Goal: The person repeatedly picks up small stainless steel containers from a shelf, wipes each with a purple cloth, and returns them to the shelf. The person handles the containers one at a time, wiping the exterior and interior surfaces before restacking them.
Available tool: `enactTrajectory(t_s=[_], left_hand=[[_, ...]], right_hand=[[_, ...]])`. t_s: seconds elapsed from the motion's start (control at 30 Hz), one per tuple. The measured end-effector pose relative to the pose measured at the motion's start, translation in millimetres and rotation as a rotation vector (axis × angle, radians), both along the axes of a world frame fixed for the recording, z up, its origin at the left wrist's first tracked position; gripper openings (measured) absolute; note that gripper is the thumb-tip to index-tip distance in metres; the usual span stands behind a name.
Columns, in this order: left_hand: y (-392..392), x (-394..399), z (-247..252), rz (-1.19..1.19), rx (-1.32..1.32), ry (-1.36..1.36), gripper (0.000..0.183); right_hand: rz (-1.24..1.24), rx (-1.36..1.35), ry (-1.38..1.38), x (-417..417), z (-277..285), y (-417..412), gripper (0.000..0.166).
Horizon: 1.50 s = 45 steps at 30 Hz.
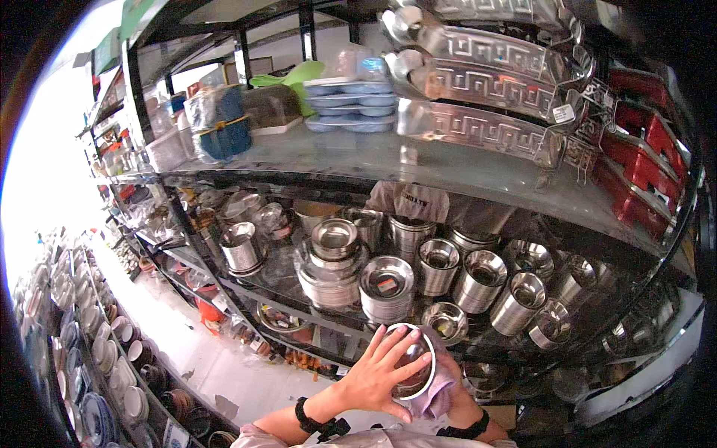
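Observation:
A round stainless steel bowl (414, 385) with a bright rim is held between my hands, near the bottom of the view. My left hand (386, 367) lies over its mouth with the fingers spread across it. On the far side, my right hand (456, 386) supports the bowl through a purple cloth (436, 399), which hides most of its fingers. Just beyond the bowl, a small steel bowl (445, 323) sits on the glass shelf beside a stack of steel bowls (386, 285) with an orange sticker inside the top one.
More steel cup stacks (482, 280) crowd the lower shelf. Above it, a glass shelf (347, 151) holds blue trays (350, 106), patterned metal baskets (476, 123) and red containers (644, 162). Racks of plates (134, 403) line the aisle at left. The shelf's dark front edge runs close before my hands.

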<state>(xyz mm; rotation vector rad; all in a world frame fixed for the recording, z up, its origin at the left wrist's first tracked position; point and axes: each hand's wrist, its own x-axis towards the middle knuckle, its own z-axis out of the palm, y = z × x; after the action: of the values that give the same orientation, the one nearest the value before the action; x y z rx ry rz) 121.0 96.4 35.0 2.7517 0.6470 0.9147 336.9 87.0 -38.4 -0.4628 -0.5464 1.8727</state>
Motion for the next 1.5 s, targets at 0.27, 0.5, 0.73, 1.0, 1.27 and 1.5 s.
enactTrajectory(t_s=[0.27, 0.5, 0.73, 1.0, 1.27, 1.5], left_hand=[[-63, -76, -39, 0.069, -0.284, -0.380, 0.099], [-105, -136, -41, -0.168, -0.675, -0.645, 0.099], [-140, -153, -41, -0.108, -0.521, -0.488, 0.103], [-146, -177, -40, 0.250, 0.029, -0.193, 0.098], [-153, -184, -47, 0.102, -0.081, -0.292, 0.107], [-139, -163, -64, -0.120, -0.559, -0.753, 0.105]], right_hand=[[-0.046, 0.282, -0.382, -95, -9, -48, 0.075], [-0.465, 1.090, -0.816, -175, 8, -79, 0.102], [-0.776, 1.351, -0.837, -201, -17, -101, 0.087], [0.215, 0.348, -0.057, -210, 2, -113, 0.078], [0.212, 0.153, -0.087, -197, -36, -108, 0.065], [-0.464, 1.014, -0.850, -219, -11, -115, 0.107]])
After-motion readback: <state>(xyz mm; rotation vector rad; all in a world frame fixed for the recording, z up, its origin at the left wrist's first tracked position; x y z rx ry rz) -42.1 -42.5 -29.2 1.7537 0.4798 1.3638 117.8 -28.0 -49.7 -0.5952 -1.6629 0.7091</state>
